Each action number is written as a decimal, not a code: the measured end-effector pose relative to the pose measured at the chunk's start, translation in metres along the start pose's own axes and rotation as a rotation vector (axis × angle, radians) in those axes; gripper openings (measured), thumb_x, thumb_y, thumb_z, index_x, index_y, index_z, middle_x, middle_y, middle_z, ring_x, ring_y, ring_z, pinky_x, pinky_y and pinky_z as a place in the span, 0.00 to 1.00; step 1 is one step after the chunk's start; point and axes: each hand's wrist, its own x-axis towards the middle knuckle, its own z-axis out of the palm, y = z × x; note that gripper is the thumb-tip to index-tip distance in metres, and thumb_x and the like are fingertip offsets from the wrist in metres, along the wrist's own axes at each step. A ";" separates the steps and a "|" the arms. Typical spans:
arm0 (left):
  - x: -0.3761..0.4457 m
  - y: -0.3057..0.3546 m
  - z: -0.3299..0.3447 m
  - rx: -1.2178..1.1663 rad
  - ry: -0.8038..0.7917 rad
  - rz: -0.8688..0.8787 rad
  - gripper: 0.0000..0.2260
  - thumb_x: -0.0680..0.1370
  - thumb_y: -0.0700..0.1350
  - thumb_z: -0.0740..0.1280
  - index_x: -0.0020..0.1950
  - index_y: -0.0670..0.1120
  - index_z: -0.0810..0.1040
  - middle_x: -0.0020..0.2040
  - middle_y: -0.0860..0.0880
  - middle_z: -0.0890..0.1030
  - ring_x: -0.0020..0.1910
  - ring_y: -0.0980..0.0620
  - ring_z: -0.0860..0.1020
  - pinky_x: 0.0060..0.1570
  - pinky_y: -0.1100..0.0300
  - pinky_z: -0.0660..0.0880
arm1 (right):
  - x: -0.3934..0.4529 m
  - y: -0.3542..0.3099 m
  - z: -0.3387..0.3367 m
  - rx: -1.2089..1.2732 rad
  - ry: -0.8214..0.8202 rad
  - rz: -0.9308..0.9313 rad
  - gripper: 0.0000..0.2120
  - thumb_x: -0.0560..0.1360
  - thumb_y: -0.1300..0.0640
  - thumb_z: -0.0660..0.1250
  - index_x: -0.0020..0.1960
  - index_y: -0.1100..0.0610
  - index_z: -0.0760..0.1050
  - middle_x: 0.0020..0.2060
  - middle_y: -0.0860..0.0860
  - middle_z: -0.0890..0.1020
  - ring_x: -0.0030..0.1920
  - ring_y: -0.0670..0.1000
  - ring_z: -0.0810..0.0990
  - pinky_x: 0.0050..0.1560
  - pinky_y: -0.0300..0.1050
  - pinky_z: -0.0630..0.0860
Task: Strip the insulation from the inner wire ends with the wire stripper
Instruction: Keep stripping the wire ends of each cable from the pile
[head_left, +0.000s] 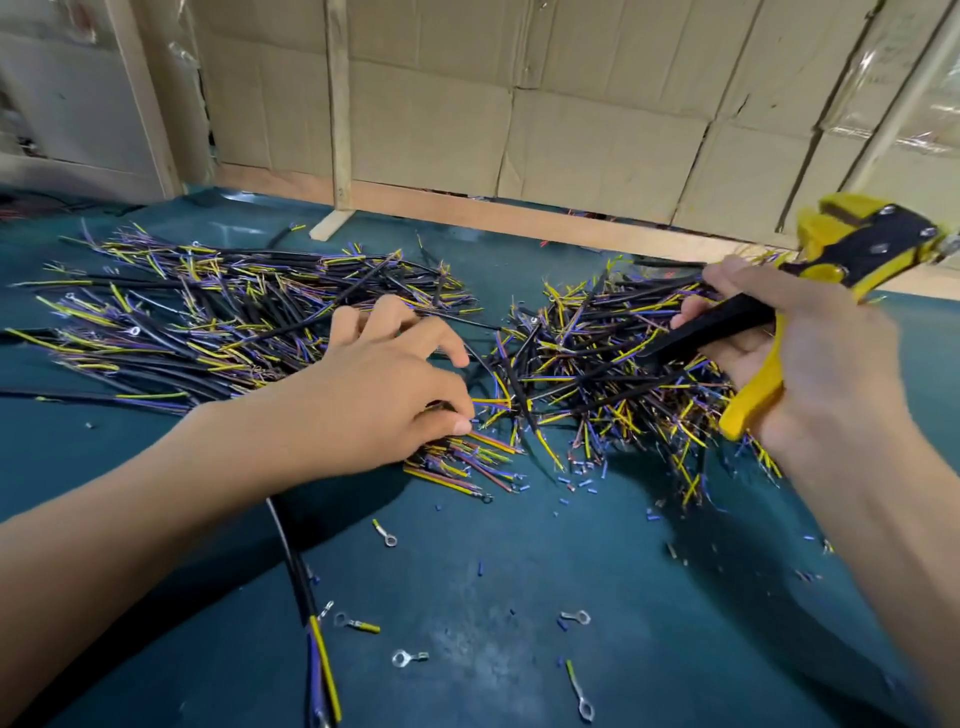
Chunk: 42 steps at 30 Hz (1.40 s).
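Pick-up step, I judge: left hand (384, 384) pinches coloured wire ends (488, 404) at the black-sheathed cable pile (597, 364) on the green bench. Right hand (810, 353) grips yellow-black wire stripper (831, 254), raised w/ head clear of the pile. Next: lift one cable, feed ends into stripper head.

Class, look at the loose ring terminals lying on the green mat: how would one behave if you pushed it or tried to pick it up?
A ring terminal is likely light, so it would probably skid on the smooth green mat. It lies flat, so it seems unlikely to roll and may need pinching.
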 end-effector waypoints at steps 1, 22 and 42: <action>0.002 0.002 -0.001 -0.002 -0.012 0.002 0.10 0.80 0.63 0.62 0.52 0.63 0.82 0.63 0.66 0.67 0.65 0.53 0.57 0.49 0.56 0.48 | -0.002 0.000 0.001 -0.025 0.017 -0.033 0.11 0.74 0.67 0.72 0.53 0.65 0.72 0.45 0.62 0.79 0.35 0.59 0.82 0.46 0.55 0.84; 0.004 0.018 -0.006 0.035 -0.059 0.129 0.11 0.82 0.61 0.59 0.51 0.59 0.78 0.48 0.62 0.73 0.55 0.59 0.63 0.55 0.54 0.56 | -0.040 0.024 0.017 -0.364 -0.314 -0.235 0.07 0.78 0.68 0.69 0.41 0.61 0.79 0.35 0.58 0.85 0.33 0.55 0.82 0.39 0.54 0.82; -0.014 0.051 -0.030 -1.216 0.313 0.023 0.03 0.80 0.47 0.69 0.49 0.49 0.80 0.35 0.58 0.80 0.26 0.64 0.72 0.30 0.75 0.66 | -0.053 0.022 0.024 -0.095 -0.736 -0.144 0.13 0.66 0.60 0.79 0.49 0.58 0.83 0.40 0.60 0.83 0.35 0.58 0.82 0.43 0.53 0.79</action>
